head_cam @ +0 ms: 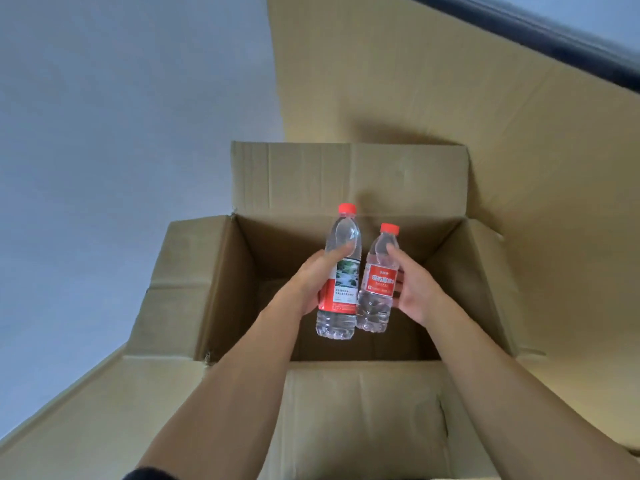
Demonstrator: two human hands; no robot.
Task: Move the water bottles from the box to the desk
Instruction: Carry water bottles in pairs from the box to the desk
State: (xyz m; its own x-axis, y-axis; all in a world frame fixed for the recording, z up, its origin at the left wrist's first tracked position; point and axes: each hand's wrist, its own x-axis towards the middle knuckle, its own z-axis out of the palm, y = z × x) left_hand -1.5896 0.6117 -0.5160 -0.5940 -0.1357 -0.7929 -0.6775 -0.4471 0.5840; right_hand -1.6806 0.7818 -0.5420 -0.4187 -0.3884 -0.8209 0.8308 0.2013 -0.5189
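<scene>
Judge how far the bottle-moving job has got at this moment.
Done: nothing visibly on a desk; none is in view. In hand: the left hand grips the taller water bottle, the right hand the shorter water bottle, both above the open cardboard box. Left: carrying both to the desk.

Two arms of a person, seen over the near flap of the cardboard box [346,386]. Both forearms bare and slim, with smooth outline. Left hand [308,282] and right hand [412,289] bare too, above the opening of the box. Only one worn thing visible: a small part of dark, almost black sleeve [149,474] on the left arm, below the near-left corner of the box, cut by the picture edge. Cloth and shape of it too little shown to tell. Right arm bare as far as visible, to the near-right side of the box.
</scene>
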